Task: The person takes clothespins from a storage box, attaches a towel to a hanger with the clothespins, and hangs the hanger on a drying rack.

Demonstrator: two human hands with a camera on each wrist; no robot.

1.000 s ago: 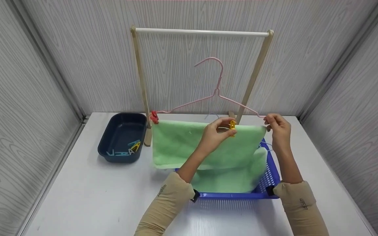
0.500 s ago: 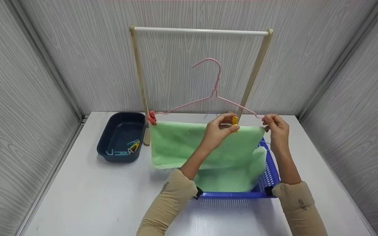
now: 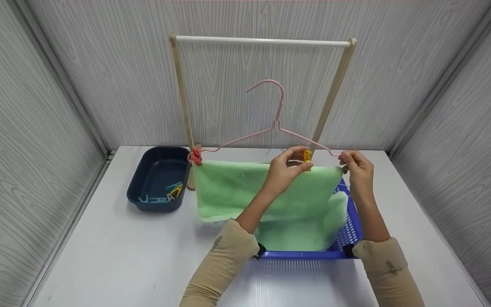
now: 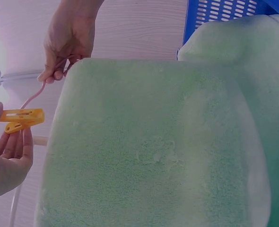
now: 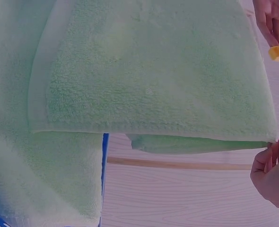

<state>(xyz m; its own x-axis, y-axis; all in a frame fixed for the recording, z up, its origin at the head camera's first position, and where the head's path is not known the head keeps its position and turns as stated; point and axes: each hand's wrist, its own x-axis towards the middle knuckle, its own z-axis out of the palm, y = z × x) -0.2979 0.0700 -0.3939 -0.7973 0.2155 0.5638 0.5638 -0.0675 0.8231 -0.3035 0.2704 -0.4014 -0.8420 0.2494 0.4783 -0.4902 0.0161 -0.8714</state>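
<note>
A pale green towel (image 3: pixel 228 187) hangs folded over the lower bar of a pink wire hanger (image 3: pixel 245 137). At its left corner a red clothespin (image 3: pixel 196 157) clips it to the hanger. My left hand (image 3: pixel 283 172) pinches a yellow clothespin (image 3: pixel 307 159) between thumb and fingers, near the towel's top edge; in the left wrist view this clothespin (image 4: pixel 23 118) stands apart from the cloth. With the fingertips of my right hand (image 3: pixel 358 170) I grip the hanger's right end and the towel's corner together. The right wrist view shows those fingers (image 5: pixel 267 161) at the corner.
Below the hanger stands a blue plastic basket (image 3: pixel 305 255) with more green towel (image 3: pixel 296 234) in it. A dark blue tub (image 3: pixel 158 164) with several clothespins (image 3: pixel 173 192) sits at the left. Behind rises a rack with a white rod (image 3: pixel 262 41) and wooden posts (image 3: pixel 334 91).
The hanger and towel have dipped slightly, and the hanger's hook has shifted left. My left hand has carried the yellow clothespin a little to the right, closer to my right hand.
</note>
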